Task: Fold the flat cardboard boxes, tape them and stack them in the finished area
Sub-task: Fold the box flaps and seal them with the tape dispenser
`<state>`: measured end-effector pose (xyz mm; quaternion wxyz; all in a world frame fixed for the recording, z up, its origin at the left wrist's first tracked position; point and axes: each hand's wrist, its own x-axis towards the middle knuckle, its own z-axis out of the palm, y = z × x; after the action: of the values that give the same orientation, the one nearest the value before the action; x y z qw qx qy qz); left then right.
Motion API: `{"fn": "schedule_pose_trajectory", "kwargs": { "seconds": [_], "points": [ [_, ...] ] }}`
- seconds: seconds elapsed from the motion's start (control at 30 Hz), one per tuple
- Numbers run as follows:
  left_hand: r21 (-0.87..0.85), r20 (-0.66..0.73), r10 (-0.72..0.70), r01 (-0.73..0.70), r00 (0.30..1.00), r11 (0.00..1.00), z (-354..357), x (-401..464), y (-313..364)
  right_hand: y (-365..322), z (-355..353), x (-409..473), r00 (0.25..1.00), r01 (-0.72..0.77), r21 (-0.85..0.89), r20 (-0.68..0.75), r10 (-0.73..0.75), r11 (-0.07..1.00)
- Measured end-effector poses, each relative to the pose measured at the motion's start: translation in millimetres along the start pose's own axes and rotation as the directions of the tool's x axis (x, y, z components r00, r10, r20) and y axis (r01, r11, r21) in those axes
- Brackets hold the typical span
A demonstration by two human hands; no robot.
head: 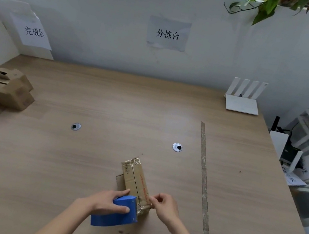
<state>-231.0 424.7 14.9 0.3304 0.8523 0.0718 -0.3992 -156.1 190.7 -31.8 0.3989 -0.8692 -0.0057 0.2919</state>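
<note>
1. far left of the small brown cardboard box being taped (135,179), at the wooden table's (109,109) edge, sits a pile of folded brown cardboard boxes (3,86) under a white paper sign with black characters (34,31). this is probably the finished area, so done boxes wait there out of the way. the pile runs off the frame's left edge, so its count is unclear.

2. just left of the taped box, the left hand (114,200) grips a blue plastic tape dispenser (115,212), fingers wrapped over its top. it is held against the box's near end, likely to cut or finish the strip.

3. the taped box lies at the table's near centre, long side pointing away from the person. glossy clear tape runs along its top seam and over the far end. a loose flap or second piece of card pokes out on its left; which one is hard to tell.

4. just right of the box, the right hand (164,205) has curled fingers pinching at the box's near right corner, seemingly pressing the tape end down. the tape itself is too clear to make out there.

5. further right, a long grey-brown strip (204,187) lies on the table; its material is uncertain.

6. far right and back from the box, a white router with four antennas (242,99) stands near the wall.
</note>
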Motion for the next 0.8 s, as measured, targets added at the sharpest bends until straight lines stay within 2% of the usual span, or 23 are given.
{"fn": "schedule_pose_trajectory", "kwargs": {
  "seconds": [0.1, 0.4, 0.53, 0.8],
  "points": [
    [-0.016, -0.003, 0.010, -0.010, 1.000, 1.000, 3, 1, -5, 1, -4, 0, 1.000, -0.020, -0.002, 0.022, 0.020, 1.000],
    [-0.080, -0.049, 0.039, -0.043, 0.998, 0.996, 10, 4, -12, 15, 3, 3, 0.991, -0.134, 0.141, 0.022, 0.132, 0.981],
    [-0.072, -0.046, 0.045, -0.048, 0.998, 0.996, 9, 5, -13, 16, 4, 6, 0.990, -0.138, 0.197, 0.020, 0.137, 0.971],
    [-0.114, -0.026, 0.051, -0.054, 0.998, 0.992, 7, 8, -15, 19, 2, 9, 0.995, -0.094, 0.164, 0.036, 0.090, 0.982]
  ]
}}
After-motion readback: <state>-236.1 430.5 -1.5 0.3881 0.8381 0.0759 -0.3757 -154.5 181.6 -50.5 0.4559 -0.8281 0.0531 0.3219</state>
